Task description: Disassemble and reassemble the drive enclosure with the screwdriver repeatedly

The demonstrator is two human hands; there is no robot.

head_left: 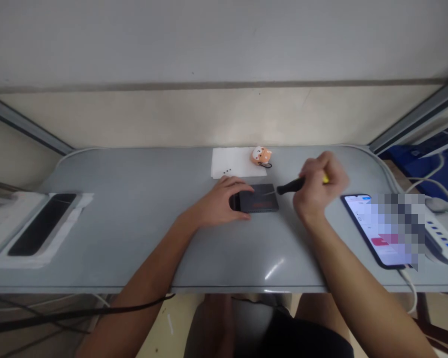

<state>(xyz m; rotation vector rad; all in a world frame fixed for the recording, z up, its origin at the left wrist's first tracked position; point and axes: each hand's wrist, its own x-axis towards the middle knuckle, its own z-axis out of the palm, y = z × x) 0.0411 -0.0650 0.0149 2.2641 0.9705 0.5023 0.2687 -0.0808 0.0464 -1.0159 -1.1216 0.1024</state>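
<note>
A small dark rectangular device (259, 199) lies flat in the middle of the grey table (134, 223). My left hand (224, 199) rests on its left end, fingers curled over the edge and holding it down. My right hand (319, 189) is closed round a screwdriver (293, 186) with a black shaft grip and a yellow end. The screwdriver's thin tip reaches the top right part of the device.
A white paper sheet (233, 161) with a few tiny dark screws (227, 171) lies behind the device, beside an orange toy figure (261, 155). A lit phone (381, 228) lies at right by a white power strip (442, 233). A dark phone (43, 223) on white wrapping sits at left.
</note>
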